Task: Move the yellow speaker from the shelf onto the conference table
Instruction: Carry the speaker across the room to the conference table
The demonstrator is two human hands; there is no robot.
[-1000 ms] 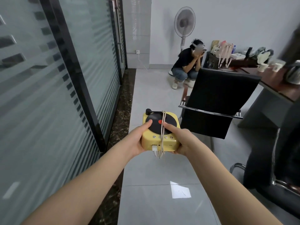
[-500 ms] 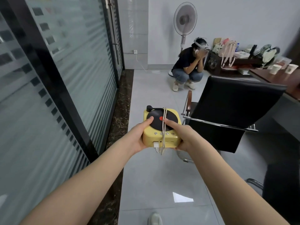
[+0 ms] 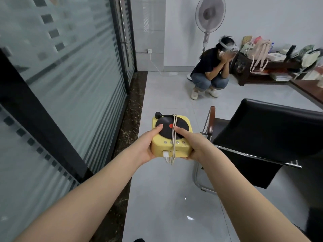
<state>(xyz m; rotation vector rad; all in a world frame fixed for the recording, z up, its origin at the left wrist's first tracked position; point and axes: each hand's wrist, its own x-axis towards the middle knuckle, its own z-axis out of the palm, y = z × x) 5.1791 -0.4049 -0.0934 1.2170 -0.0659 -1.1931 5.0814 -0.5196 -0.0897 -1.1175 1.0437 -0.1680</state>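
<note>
**Yellow speaker held in both hands above the floor**

We hold the yellow speaker in front of us with both arms stretched forward. Our left hand is clamped on its left side, with the thumb lying on the black disc on top. Our right hand is clamped on its right side, and its thumb also rests on the disc, just beside the red centre. The speaker looks like a small record player, with a black arm along its far edge and a row of small buttons on the near edge of its top. A pale cable is wrapped around the body from front to back, and its white plug hangs a little below the front face.

The speaker is in the air over the grey tiled floor, not on any surface. To the left stands a glass wall with frosted stripes and a dark frame. To the right, near our right hand, is a black office chair with a metal frame. The brown tabletop shows only at the right edge, well apart from the speaker. Further back a person crouches on the floor in front of a standing fan, beside a low dark shelf that carries bags.
</note>
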